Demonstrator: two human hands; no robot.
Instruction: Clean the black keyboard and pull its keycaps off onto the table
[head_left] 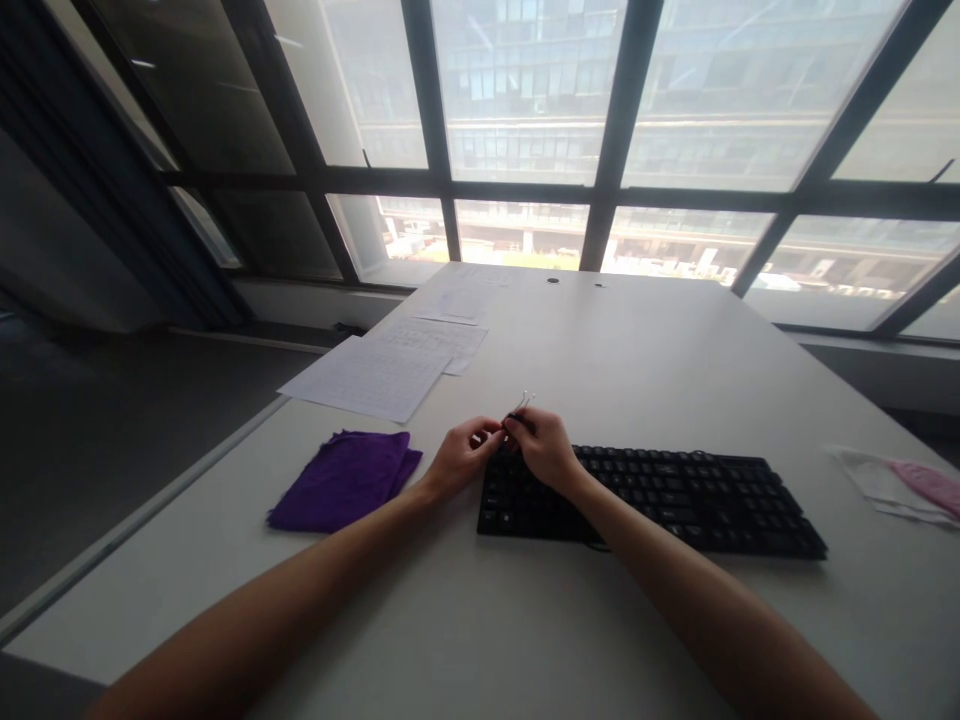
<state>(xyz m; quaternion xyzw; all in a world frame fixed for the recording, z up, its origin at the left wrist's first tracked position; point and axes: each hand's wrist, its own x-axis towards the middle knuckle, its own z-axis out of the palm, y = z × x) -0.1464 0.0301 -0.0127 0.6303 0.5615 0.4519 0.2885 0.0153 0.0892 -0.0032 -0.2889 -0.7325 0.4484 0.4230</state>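
Observation:
My left hand (466, 452) and my right hand (546, 446) meet over the upper left corner of a black keyboard (675, 500). Pinched between their fingertips is a small dark clip (516, 416) with two thin silvery wire loops (526, 399) sticking up. Both hands have their fingers closed on it; its lower part is hidden by the fingers. A folded purple cloth (341, 482) lies on the table just left of my left hand.
Printed sheets of paper (375, 378) lie on the white table (450, 620) at the back left. A pink and white item (919, 485) rests at the right edge. Large windows stand beyond the far end.

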